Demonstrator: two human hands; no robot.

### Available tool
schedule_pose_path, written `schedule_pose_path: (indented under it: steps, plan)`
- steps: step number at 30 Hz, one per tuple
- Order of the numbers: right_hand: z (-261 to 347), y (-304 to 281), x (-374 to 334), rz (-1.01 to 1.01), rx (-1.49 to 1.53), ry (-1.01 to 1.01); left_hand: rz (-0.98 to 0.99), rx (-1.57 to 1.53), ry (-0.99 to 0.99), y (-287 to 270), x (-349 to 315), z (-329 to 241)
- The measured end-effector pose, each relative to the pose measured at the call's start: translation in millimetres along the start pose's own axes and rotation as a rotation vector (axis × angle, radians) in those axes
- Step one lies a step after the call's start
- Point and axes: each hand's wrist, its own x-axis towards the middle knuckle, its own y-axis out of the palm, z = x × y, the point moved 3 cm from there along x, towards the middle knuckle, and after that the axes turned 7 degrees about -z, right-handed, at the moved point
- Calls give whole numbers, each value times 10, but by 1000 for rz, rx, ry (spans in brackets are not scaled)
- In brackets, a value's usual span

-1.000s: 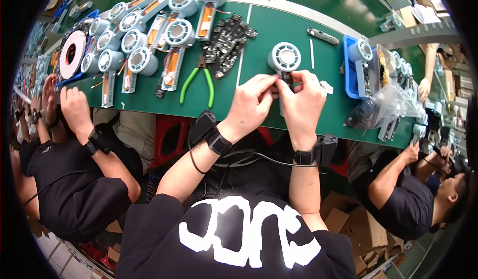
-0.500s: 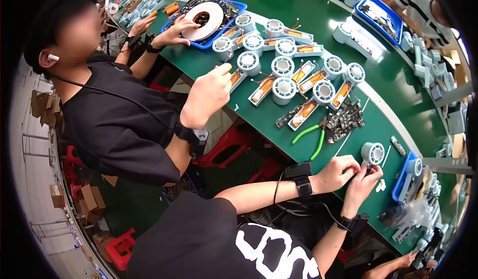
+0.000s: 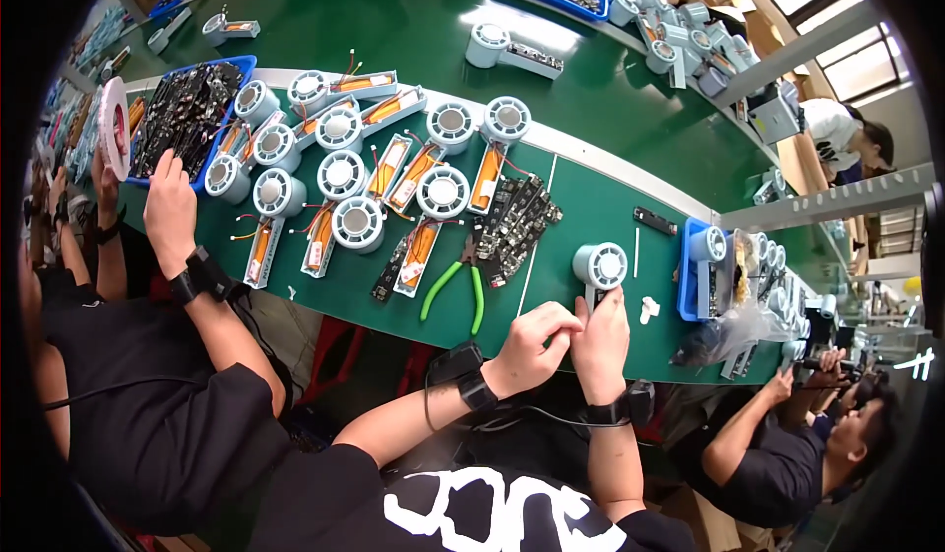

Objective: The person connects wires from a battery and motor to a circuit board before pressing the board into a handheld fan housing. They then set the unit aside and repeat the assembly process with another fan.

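My right hand [image 3: 602, 340] is closed around the lower part of a light-blue handheld fan [image 3: 600, 265], whose round head points away from me. The dark strip inside the handle shows just above the fingers, and the rest is hidden. Close against it, my left hand [image 3: 532, 350] has its fingers curled, their tips meeting beside the right hand; whatever they pinch is hidden. White scraps [image 3: 649, 310] lie to the right of the fan. Left of my hands are green-handled cutters [image 3: 441, 291], touching a heap of small circuit boards [image 3: 517, 227].
Several fans [image 3: 356, 224] with orange batteries in opened handles crowd the left. A co-worker's hand [image 3: 170, 207] is near a blue tray [image 3: 248, 64] of boards; a white ring-shaped roll [image 3: 114, 129] stands beside it. At right are a blue bin [image 3: 686, 274] and plastic bag [image 3: 743, 325].
My view has turned right, so the table sits further left in the picture. The co-worker's near hand moved toward the tray, and the roll was tilted off it. My hands stay at the fan.
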Motion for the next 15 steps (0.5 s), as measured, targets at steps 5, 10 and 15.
schedule_pose_path:
  steps: [5,10,15]
  plan:
    - [39,-194,528,-42,146,-108,7,2,-34,-139,109,82]
    - [170,-182,2216,-203,202,-174,-22,-41,17,-146,136,148]
    - [-161,457,3508,-149,99,-38,47,-11,2,-175,155,50]
